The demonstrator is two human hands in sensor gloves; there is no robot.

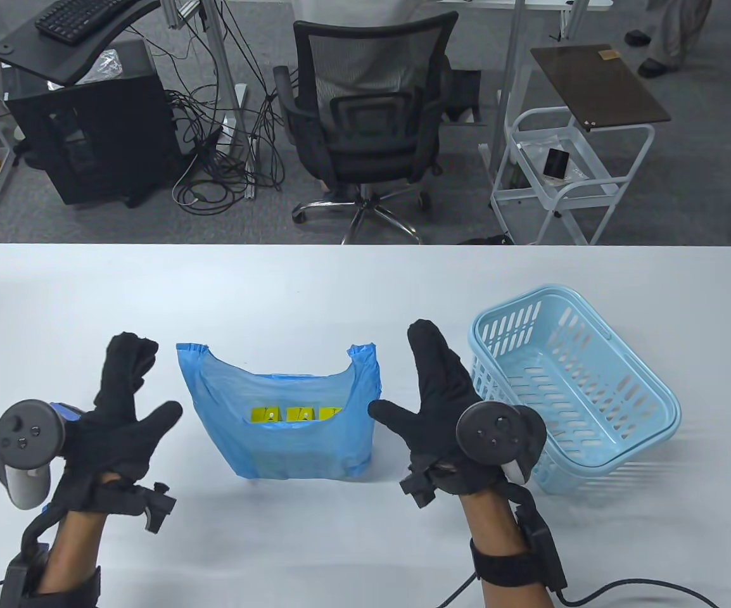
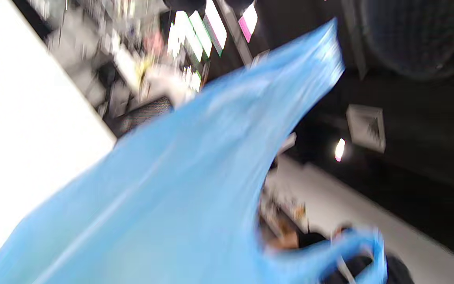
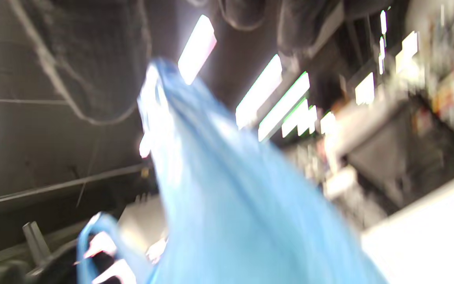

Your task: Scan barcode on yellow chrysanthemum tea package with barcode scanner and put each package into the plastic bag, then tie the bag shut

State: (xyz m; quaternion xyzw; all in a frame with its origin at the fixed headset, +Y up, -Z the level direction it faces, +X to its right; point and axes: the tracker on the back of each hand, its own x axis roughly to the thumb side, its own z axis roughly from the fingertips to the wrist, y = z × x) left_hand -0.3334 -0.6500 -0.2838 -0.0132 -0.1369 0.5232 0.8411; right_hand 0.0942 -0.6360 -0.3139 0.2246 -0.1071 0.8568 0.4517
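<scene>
Black fabric gloves cover both hands, each with a grey tracker strapped to its back; the left hand (image 1: 126, 418) is raised above the table (image 1: 353, 285) at the left of the bag, thumb spread wide toward it, fingers loosely bent at the tips and holding nothing; the right hand (image 1: 444, 411) mirrors it at the right of the bag, palm turned inward, fingers straight and together, thumb stuck out toward the bag, released and touching nothing. Under the left hand a bit of something blue and dark shows, too hidden to name.

Between the hands stands the plastic bag (image 1: 296, 430), thin, translucent blue film, crinkled, its two handle loops upright at either side and its mouth sagging open; inside it three yellow tea packages (image 1: 296, 415) sit side by side in a row, seen through the opening. Both wrist views show that blue film close up and blurred (image 2: 179, 177) (image 3: 227, 205).

Just right of the right hand lies a pale blue plastic basket (image 1: 593, 386), slotted walls, tipped on its side.

Beyond the table's far edge stand a black mesh office chair (image 1: 365, 126), a white wire cart (image 1: 562, 171) and a dark cabinet (image 1: 87, 139) on grey carpet.
</scene>
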